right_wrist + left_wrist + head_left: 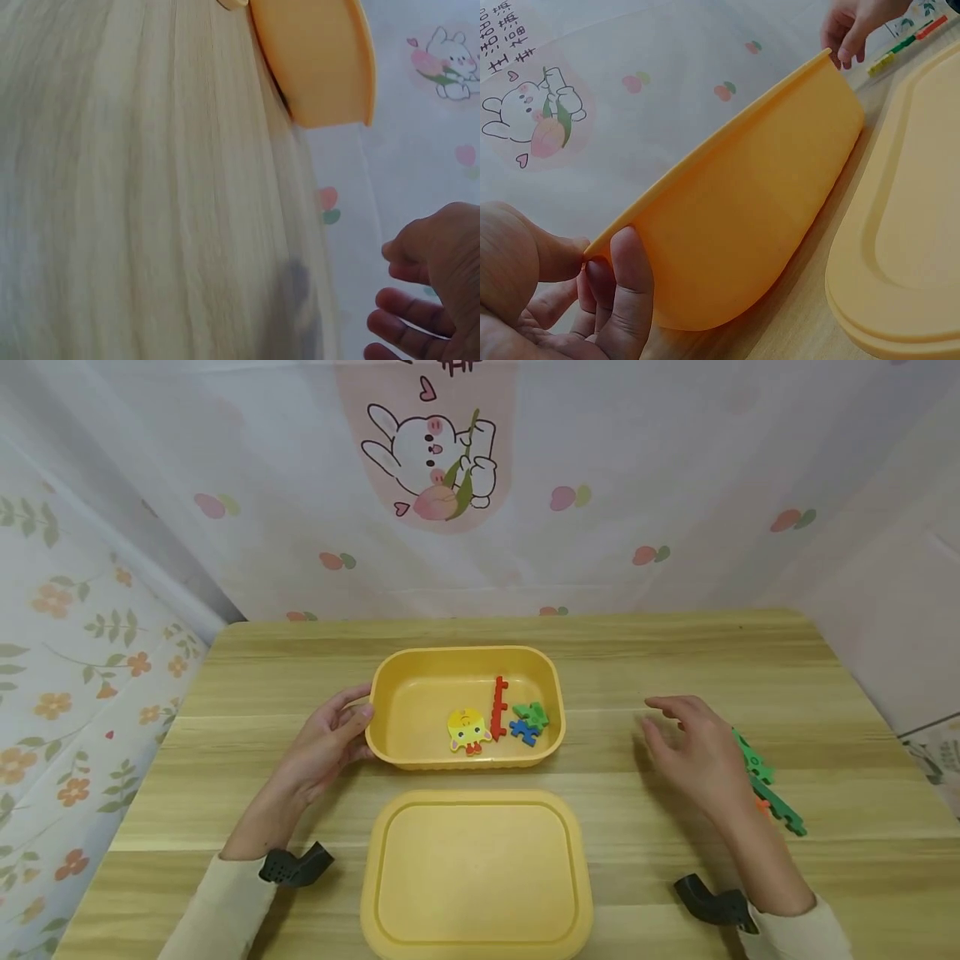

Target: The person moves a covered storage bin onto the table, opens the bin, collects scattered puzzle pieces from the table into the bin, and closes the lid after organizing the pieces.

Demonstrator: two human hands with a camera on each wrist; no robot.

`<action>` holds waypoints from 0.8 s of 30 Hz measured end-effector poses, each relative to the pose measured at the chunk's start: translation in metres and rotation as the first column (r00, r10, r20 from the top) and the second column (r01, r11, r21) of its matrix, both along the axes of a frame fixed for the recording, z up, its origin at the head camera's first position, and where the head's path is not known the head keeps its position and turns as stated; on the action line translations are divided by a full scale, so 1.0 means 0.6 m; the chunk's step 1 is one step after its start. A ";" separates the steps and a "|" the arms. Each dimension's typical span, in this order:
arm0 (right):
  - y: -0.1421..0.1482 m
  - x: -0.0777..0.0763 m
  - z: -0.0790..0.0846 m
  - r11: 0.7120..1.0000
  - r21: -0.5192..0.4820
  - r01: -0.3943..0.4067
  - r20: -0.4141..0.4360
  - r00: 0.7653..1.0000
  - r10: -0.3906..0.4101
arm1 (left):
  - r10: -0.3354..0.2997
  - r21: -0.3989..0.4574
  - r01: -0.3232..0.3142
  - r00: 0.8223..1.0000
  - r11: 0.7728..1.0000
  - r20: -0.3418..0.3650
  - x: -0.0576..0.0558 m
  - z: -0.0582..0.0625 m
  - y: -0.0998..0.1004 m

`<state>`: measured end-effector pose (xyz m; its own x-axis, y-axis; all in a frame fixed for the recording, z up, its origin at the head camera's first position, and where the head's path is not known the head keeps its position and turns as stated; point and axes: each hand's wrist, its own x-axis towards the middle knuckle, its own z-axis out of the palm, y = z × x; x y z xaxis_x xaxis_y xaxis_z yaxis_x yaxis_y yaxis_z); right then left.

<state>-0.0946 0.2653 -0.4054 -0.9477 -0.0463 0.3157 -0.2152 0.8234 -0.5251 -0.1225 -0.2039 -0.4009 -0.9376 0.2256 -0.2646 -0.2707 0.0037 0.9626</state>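
My left hand (pixel 330 731) pinches the left end of a yellow plastic box (pixel 465 763), thumb at the rim and fingers along the outer wall, as the left wrist view (pixel 619 262) shows. Inside the box lie a yellow animal-face piece (pixel 467 729), a red notched strip (pixel 498 708), a green puzzle piece (pixel 533 716) and a blue puzzle piece (pixel 522 732). To the right of the box, apart from it, my right hand (pixel 693 752) is over the table with fingers loosely bent. In the right wrist view its fingers (pixel 409 322) hold nothing visible.
A yellow lid (pixel 476 872) lies flat on the wooden table in front of the box. Green puzzle strips (pixel 780 807) and an orange piece (pixel 763 807) lie beyond the right hand, partly hidden by it. A patterned curtain (pixel 600 485) hangs behind the table.
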 end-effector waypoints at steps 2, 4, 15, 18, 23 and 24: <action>0.011 0.001 0.000 1.000 -0.011 0.004 0.029 1.000 -0.004 | 0.002 -0.007 -0.002 1.000 1.000 0.000 -0.001 0.000 0.001; 0.020 0.002 0.000 1.000 -0.016 0.012 0.053 0.999 -0.011 | 0.005 -0.008 -0.005 1.000 1.000 0.001 -0.002 0.000 0.003; 0.059 0.000 -0.004 0.996 0.049 0.076 0.102 0.991 -0.080 | 0.007 -0.016 -0.006 1.000 1.000 0.006 -0.004 0.001 0.000; 0.066 0.000 -0.007 0.994 0.073 0.079 0.132 0.987 -0.088 | 0.005 -0.017 -0.005 1.000 1.000 0.011 -0.003 0.001 -0.001; 0.080 -0.002 -0.016 0.993 0.083 0.082 0.133 0.987 -0.093 | 0.004 -0.015 -0.004 1.000 1.000 0.012 -0.001 0.001 -0.001; 0.083 -0.002 -0.018 0.992 0.086 0.087 0.128 0.987 -0.098 | 0.004 -0.014 -0.004 1.000 1.000 0.012 -0.001 0.000 -0.001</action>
<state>-0.0957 0.3149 -0.4159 -0.9821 0.0237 0.1868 -0.0694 0.8768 -0.4759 -0.1233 -0.2043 -0.4007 -0.9354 0.2180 -0.2786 -0.2820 0.0159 0.9593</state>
